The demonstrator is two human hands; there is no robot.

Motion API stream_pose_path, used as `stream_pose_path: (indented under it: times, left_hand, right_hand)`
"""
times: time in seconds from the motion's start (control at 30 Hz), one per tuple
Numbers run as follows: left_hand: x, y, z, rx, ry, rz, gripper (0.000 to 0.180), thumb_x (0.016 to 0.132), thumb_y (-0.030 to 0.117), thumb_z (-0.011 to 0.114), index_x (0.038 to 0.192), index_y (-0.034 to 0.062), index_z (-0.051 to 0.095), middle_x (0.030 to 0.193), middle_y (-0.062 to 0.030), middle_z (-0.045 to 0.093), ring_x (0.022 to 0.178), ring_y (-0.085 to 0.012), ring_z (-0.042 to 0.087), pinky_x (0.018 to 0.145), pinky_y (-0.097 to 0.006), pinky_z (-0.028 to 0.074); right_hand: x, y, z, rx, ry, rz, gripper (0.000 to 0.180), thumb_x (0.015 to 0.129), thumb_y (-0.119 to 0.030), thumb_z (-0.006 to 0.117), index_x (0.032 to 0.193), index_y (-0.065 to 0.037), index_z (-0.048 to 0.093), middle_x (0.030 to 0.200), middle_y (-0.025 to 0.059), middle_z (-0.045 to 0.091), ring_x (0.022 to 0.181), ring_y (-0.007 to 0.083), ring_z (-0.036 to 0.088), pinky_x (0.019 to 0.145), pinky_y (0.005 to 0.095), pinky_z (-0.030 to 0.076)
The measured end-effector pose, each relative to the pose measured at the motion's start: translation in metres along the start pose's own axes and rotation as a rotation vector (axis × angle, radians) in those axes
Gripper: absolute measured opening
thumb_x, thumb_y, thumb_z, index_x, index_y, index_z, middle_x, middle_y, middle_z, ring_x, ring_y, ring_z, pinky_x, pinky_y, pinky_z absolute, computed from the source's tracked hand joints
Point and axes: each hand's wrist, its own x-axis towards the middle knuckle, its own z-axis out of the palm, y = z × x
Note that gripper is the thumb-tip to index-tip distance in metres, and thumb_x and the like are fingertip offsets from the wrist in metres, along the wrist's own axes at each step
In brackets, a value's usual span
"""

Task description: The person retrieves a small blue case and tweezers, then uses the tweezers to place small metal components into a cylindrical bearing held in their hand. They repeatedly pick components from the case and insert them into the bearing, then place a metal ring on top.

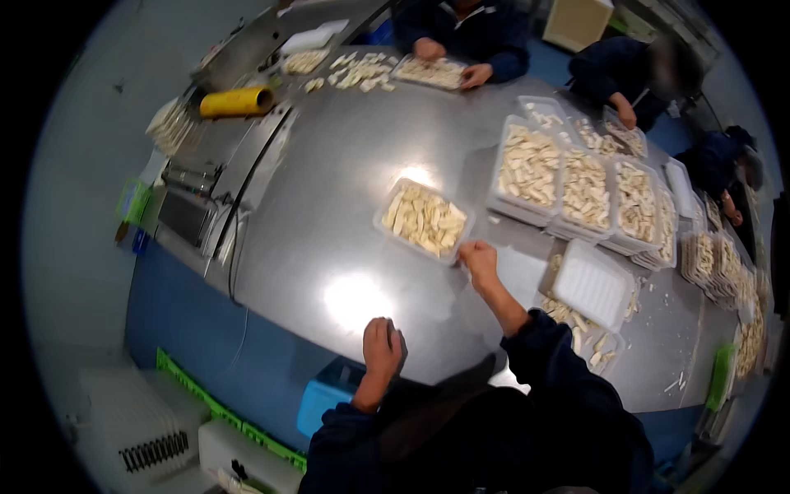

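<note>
Tray (423,219) of pale sticks sits on the shiny metal table (329,247). R hand (478,258) pinches tray's near corner. L hand (383,348), closer than tray, curls over table edge.

One filled clear tray (424,219) sits mid-tabletop, and four more filled trays (586,191) stand in a row toward the right edge. One empty white tray (592,284) lies near the front edge. One yellow roll (237,101) lies at the far left corner; three other workers (465,33) are at the far edge.

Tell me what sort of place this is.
Probably a food-packing workshop: a steel table holds clear trays of pale cut sticks, the right hand touches another filled tray, and co-workers fill more.
</note>
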Motion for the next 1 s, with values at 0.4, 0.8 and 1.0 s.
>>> stream_pose_path:
  times: [0.4,0.8,1.0]
  left_hand:
    - [0.033,-0.007,-0.031,0.292,0.040,-0.038,0.038,0.079,0.008,0.056,0.114,-0.0044,0.049,0.119,-0.0234,0.047,0.113,-0.0409,0.043,0.099,-0.049,0.032]
    - [0.056,0.046,0.065,0.375,-0.012,0.107,0.045,0.092,0.017,0.040,0.127,-0.0120,0.039,0.135,-0.0306,0.036,0.125,-0.0479,0.032,0.106,-0.054,0.025]
    - [0.077,0.075,0.100,0.490,-0.048,-0.015,0.046,0.094,0.019,0.036,0.129,-0.0110,0.038,0.137,-0.0295,0.034,0.128,-0.0446,0.028,0.108,-0.051,0.022]
  right_hand:
    - [0.065,0.037,0.129,-0.126,-0.239,-0.021,0.014,0.078,-0.008,0.059,0.068,0.000,0.064,0.058,0.0080,0.061,0.047,0.0119,0.052,0.045,0.0274,0.042]
    - [-0.054,-0.058,-0.333,0.029,0.287,0.040,0.018,0.083,-0.020,0.061,0.086,-0.002,0.064,0.075,0.0074,0.066,0.061,0.0135,0.063,0.053,0.0253,0.051]
    - [-0.088,-0.031,-0.622,0.262,0.744,0.089,0.020,0.084,-0.020,0.059,0.070,-0.006,0.055,0.069,0.0047,0.058,0.053,0.0089,0.053,0.046,0.0182,0.042]
